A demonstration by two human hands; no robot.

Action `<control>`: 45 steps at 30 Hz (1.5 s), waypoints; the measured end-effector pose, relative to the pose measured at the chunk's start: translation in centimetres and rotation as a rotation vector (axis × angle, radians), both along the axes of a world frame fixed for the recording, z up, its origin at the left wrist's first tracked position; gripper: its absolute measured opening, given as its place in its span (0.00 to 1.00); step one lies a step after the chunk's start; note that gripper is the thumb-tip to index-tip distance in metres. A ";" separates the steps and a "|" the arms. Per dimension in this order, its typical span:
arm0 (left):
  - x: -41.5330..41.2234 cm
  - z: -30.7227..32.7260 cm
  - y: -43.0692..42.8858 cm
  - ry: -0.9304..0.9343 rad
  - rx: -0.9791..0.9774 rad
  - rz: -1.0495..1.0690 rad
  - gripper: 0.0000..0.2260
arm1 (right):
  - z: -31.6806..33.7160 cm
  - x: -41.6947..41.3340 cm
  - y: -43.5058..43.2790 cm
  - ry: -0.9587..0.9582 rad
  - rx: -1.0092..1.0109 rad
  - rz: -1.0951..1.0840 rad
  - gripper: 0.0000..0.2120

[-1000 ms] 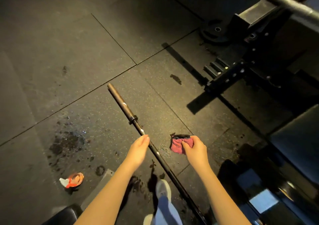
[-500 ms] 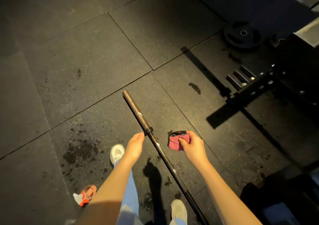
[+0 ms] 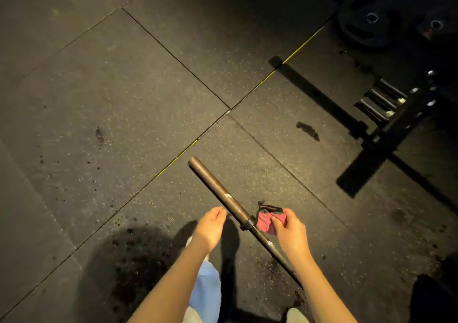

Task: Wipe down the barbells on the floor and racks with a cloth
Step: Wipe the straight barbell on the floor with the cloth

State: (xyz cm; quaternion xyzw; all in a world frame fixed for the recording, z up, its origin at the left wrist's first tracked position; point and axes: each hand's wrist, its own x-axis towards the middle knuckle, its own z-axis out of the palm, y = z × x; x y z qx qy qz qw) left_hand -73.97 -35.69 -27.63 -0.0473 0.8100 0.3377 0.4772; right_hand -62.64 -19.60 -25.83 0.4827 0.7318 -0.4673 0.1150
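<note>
A: Which way does the bar (image 3: 218, 188) lie?
B: Flat on the floor (image 3: 124, 94), its long axis on a slant — the thick sleeve end points away and left, the thin shaft runs back to the lower right.
A: What is it made of?
B: Round, dull brown metal, with a ringed collar where sleeve meets shaft. The floor is dark speckled rubber tiles with straight seams.
A: And the hands?
B: The right hand (image 3: 288, 231) pinches a bunched pink cloth (image 3: 265, 221) right beside the collar — I cannot tell whether it touches the bar. The left hand (image 3: 210, 226) hovers just left of the sleeve, fingers loosely bent, holding nothing.
A: Anything else?
B: Round black plates (image 3: 364, 25) and a black rack (image 3: 386, 129), far right
</note>
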 end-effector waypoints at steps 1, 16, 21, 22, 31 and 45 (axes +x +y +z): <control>-1.3 -0.7 0.0 -0.008 -0.014 -0.024 0.18 | -0.7 -0.7 -0.3 -0.007 0.006 -0.022 0.00; -8.2 -12.9 1.1 -0.011 -0.044 -0.304 0.19 | -12.6 -5.6 -3.1 -0.126 -0.038 -0.222 0.06; -11.1 -19.0 0.1 -0.019 -0.027 -0.544 0.20 | -16.8 -5.8 -6.3 -0.226 -0.029 -0.362 0.09; -11.7 -20.4 -0.3 -0.013 -0.027 -0.599 0.20 | -17.6 -5.9 -7.2 -0.234 -0.020 -0.405 0.10; -15.8 -29.7 -2.4 0.465 0.172 -1.066 0.27 | -26.8 -8.7 -12.6 -0.166 0.140 -0.707 0.07; -19.1 -43.4 -1.2 1.055 0.409 -1.685 0.30 | -40.3 -8.4 -13.4 -0.016 0.444 -0.381 0.18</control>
